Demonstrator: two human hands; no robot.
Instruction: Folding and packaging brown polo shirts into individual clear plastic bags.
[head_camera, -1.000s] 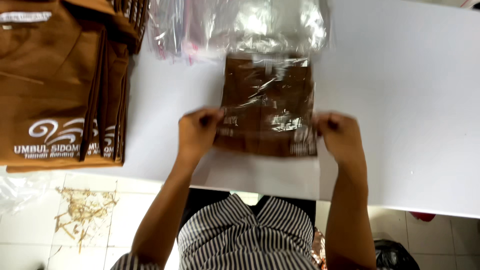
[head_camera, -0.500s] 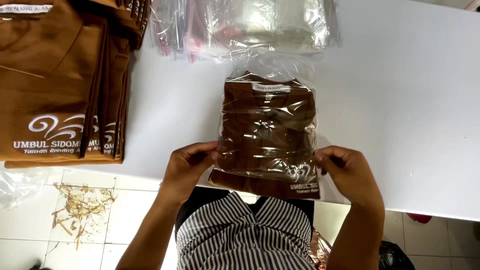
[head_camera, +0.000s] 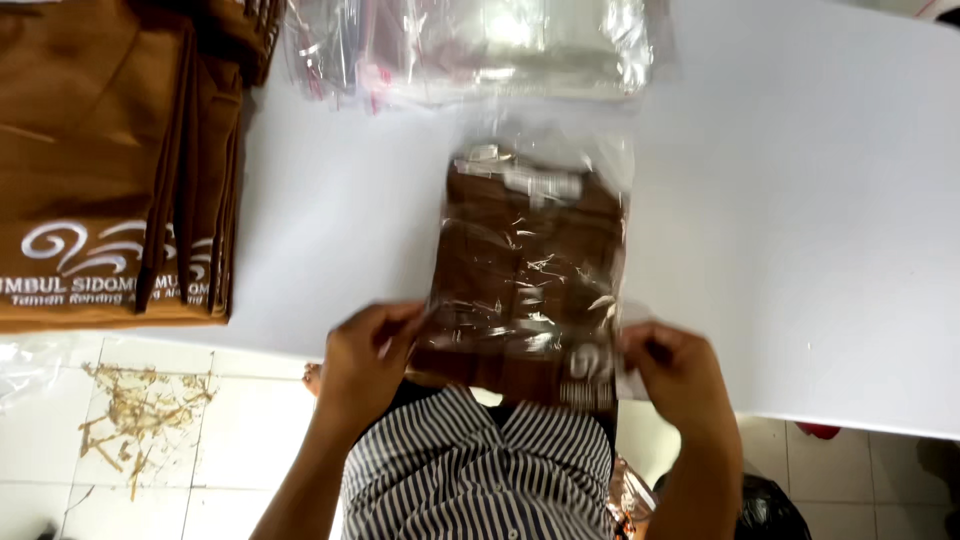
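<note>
Head view, looking down at a white table (head_camera: 800, 250). Both hands hold a bagged shirt (head_camera: 530, 270): a folded brown garment inside a clear plastic bag, white print on its near corner, white tag strip at its far end. The shirt lies lengthwise away from the person, far end on or just above the table, near end hanging past the table edge over the person's striped top (head_camera: 470, 470).

Left hand (head_camera: 365, 360) grips the near left corner of the bag, fingers curled around the edge, thumb on top. Right hand (head_camera: 675, 365) pinches the near right corner, where a loose flap of clear plastic sticks out; fingers closed on the plastic. Hard to tell whether the right hand has only the flap or the shirt too, glare on the plastic hides it.

Far side of the table: a pile of empty clear bags (head_camera: 470, 45), just beyond the shirt's far end, apart from it. Left edge of the table: a stack of folded brown shirts (head_camera: 110, 150) with white print facing the person, well apart from the hands. Below the table edge at left, tile floor (head_camera: 200, 430) with a patch of dry debris (head_camera: 140, 410). Dark bag (head_camera: 770, 510) on the floor at lower right.
</note>
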